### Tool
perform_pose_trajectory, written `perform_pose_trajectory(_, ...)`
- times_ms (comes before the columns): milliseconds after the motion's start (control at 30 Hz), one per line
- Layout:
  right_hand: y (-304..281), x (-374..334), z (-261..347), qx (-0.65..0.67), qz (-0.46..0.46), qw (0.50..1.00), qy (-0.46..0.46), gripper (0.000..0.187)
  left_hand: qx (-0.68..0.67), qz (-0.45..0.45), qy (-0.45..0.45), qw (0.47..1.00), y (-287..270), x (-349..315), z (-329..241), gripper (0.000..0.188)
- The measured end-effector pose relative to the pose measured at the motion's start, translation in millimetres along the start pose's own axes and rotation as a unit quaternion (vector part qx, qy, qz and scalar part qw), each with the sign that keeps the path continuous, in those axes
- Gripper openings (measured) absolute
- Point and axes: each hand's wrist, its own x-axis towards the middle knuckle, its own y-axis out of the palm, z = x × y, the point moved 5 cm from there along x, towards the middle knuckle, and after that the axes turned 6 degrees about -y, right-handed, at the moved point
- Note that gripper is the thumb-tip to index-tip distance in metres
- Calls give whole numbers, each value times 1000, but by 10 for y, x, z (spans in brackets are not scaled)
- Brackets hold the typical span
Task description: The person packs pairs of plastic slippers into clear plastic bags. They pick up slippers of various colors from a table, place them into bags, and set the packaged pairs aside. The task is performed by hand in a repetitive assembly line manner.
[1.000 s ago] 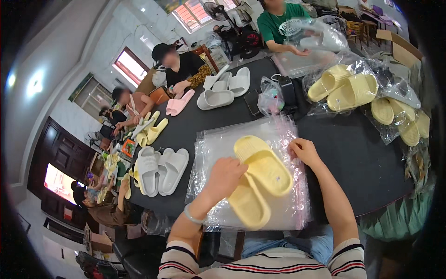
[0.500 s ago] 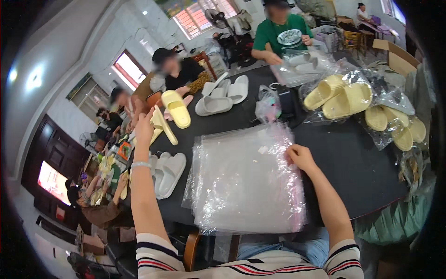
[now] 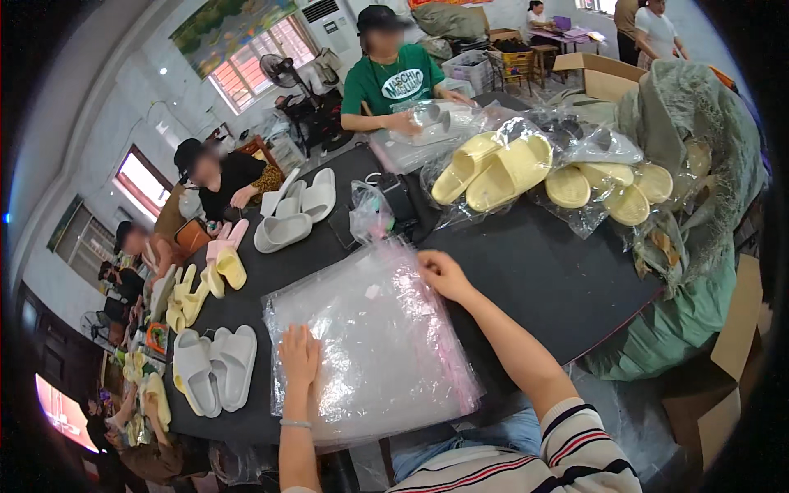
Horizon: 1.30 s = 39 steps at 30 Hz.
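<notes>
L hand [image 3: 298, 357] flat, open on bags [image 3: 370, 345], R hand [image 3: 445, 276] curled at edge, can't tell if gripping: prob. squaring/steadying; next needs light 1-bag pinch.

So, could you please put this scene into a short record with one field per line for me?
Left hand: laid flat on the left side of a stack of clear bags
Right hand: fingers bent at the stack's pinkish right edge; grip unclear
Surface: black table
Left of stack: grey slippers
Beyond stack, to the right: yellow slippers in clear plastic
Across table: co-worker in a green shirt, hands at clear plastic
</notes>
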Motion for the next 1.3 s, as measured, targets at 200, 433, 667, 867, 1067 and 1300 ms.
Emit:
perform_pose_trajectory(200,-1317,359,-435,-50,-396,916,19,56,32,18,-28,999,58,-10,-41,60)
perform_pose_trajectory(433,-1688,604,-535,139,-235,960,58,61,33,-1,-32,999,-11,-49,-14,59)
perform_pose_trajectory(667,-2026,635,-241,149,-431,889,-52,47,29,-6,-37,999,-23,-50,-22,58)
perform_pose_trajectory(867,-2579,388,18,-152,-464,870,-64,60,23,-11,-23,999,-4,-42,-32,58)
perform_pose_trajectory(1067,-2725,353,750,-358,-318,874,-84,59,30,-25,-27,999,-22,-75,-5,57)
perform_pose_trajectory(1300,-2300,-34,1994,-296,-206,926,-116,64,21,-17,-42,999,-93,-72,-42,59)
